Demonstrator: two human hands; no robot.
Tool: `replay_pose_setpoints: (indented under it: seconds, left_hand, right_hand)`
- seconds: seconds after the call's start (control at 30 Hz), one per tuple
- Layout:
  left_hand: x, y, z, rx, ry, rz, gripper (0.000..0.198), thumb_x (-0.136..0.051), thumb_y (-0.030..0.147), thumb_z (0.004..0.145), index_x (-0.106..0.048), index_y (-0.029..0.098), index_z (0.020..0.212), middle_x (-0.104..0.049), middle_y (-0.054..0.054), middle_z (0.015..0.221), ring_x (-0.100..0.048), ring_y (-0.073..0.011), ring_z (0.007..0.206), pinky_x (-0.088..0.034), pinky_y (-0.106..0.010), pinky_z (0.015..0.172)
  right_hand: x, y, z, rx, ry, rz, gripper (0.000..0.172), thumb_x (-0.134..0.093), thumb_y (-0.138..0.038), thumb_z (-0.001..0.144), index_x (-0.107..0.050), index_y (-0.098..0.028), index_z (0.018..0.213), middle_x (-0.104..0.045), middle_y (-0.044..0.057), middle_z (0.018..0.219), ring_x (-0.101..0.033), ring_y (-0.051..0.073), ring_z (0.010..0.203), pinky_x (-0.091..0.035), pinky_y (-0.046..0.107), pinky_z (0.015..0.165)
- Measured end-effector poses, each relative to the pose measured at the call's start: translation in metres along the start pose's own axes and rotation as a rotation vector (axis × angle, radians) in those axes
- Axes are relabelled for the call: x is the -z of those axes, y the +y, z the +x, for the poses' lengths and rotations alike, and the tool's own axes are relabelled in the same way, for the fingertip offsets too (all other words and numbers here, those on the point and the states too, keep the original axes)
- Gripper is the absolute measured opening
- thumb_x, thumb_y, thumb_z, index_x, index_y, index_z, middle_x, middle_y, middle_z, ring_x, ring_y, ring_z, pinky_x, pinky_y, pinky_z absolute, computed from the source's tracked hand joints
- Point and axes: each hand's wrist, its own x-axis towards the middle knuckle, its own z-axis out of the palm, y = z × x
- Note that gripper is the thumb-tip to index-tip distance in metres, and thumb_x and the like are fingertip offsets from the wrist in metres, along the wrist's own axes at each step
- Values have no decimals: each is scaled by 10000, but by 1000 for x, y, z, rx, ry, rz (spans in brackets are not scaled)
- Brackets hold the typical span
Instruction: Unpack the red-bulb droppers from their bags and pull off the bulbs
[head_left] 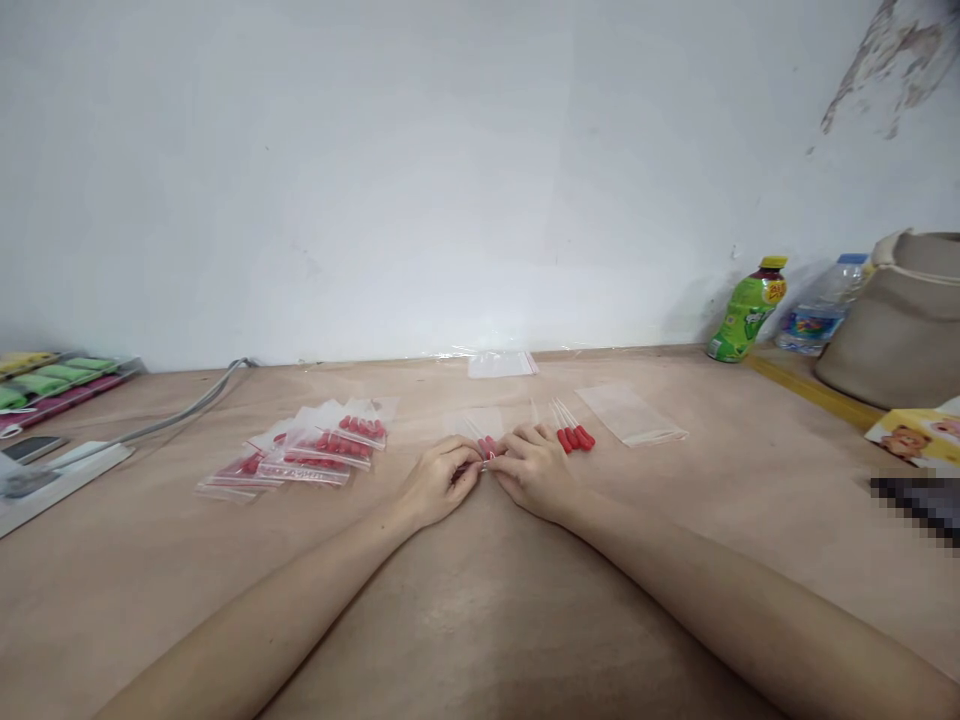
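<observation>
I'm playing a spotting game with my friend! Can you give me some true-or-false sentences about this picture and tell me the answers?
1. The left hand and right hand both pinch a clear bag. True.
2. The green bottle wears a blue cap. False: it has a yellow cap.
3. The overlapping bags lie right of both hands. False: they lie to the left.
4. Some red-ended pieces lie beside the right hand. True.

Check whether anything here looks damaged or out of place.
Yes: at upper right, the wall has a ragged brownish patch that looks like peeling, unlike the smooth surface around it. The bags with red contents overlap unevenly, though I see no spill.
</observation>
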Motion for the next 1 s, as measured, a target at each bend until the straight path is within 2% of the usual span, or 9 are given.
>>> replay_pose_setpoints:
  seconds: [0.2, 0.33, 0.43, 0.57, 0.63, 0.7, 0.8, 0.9, 1.0]
  left_hand:
    - [0, 1, 2, 12, -83, -51, 128, -412, 159, 831, -529, 166, 779, -571, -55, 921, -545, -149, 852, -448, -278, 751]
    - [0, 4, 2, 69, -52, -17, 140, -372, 158, 839, -472, 174, 743, -556, -44, 832, -542, -146, 772, -451, -282, 704]
    - [0, 2, 0, 118, 5, -27, 139, -360, 193, 857, -460, 179, 763, -567, -48, 862, -555, -153, 809, -452, -299, 742]
    - [1, -3, -3, 226, 215, -76, 138, -347, 251, 881, -461, 180, 848, -583, -64, 962, -553, -171, 953, -447, -326, 815]
    - [4, -5, -5, 248, 245, -93, 156, -352, 276, 883, -473, 179, 867, -592, -65, 981, -536, -177, 1017, -431, -334, 861]
    - [9, -5, -6, 256, 179, -89, 190, -368, 306, 878, -488, 179, 953, -581, -66, 1057, -502, -186, 1082, -409, -345, 904]
    - [15, -3, -7, 258, -3, -74, 306, -370, 343, 874, -452, 196, 1130, -514, -63, 1201, -454, -195, 1142, -414, -344, 909]
    - [21, 0, -10, 148, -193, -62, 401, -425, 359, 846, -408, 200, 1213, -483, -75, 1247, -453, -209, 1142, -402, -351, 930]
    - [25, 2, -14, 13, -301, -38, 594, -553, 371, 755, -337, 190, 1277, -458, -100, 1270, -444, -241, 1145, -368, -382, 962]
  right_hand:
    - [0, 0, 3, 57, -65, -1, 175, -447, -184, 839, -612, -191, 782, -604, 35, 827, -438, 172, 785, -281, 326, 673]
    - [1, -6, 7, 48, -116, 74, 160, -452, -185, 835, -601, -180, 775, -585, 41, 824, -434, 156, 741, -323, 297, 647]
    - [4, -10, 7, 29, -127, 154, 129, -470, -161, 812, -586, -183, 759, -565, 49, 879, -459, 157, 778, -362, 292, 677]
    - [14, -9, 2, -1, -193, 423, 118, -479, -85, 758, -546, -181, 773, -497, 60, 1063, -507, 137, 860, -418, 271, 739]
    - [19, -4, -3, -22, -236, 530, 140, -491, -54, 711, -527, -181, 759, -471, 58, 1120, -530, 121, 828, -434, 260, 735]
    - [22, 3, -7, -55, -247, 576, 147, -506, -42, 665, -518, -179, 717, -485, 54, 1103, -540, 123, 810, -441, 257, 727]
    - [20, 10, -11, -100, -183, 569, 127, -512, -56, 660, -542, -176, 691, -519, 47, 1014, -536, 139, 835, -435, 268, 742]
    - [16, 9, -10, -147, -79, 479, 129, -522, -94, 690, -606, -180, 737, -534, 43, 886, -518, 149, 801, -421, 291, 728]
    - [17, 3, -6, -238, -41, 339, 102, -566, -180, 721, -659, -201, 759, -504, 31, 744, -487, 158, 729, -391, 306, 672]
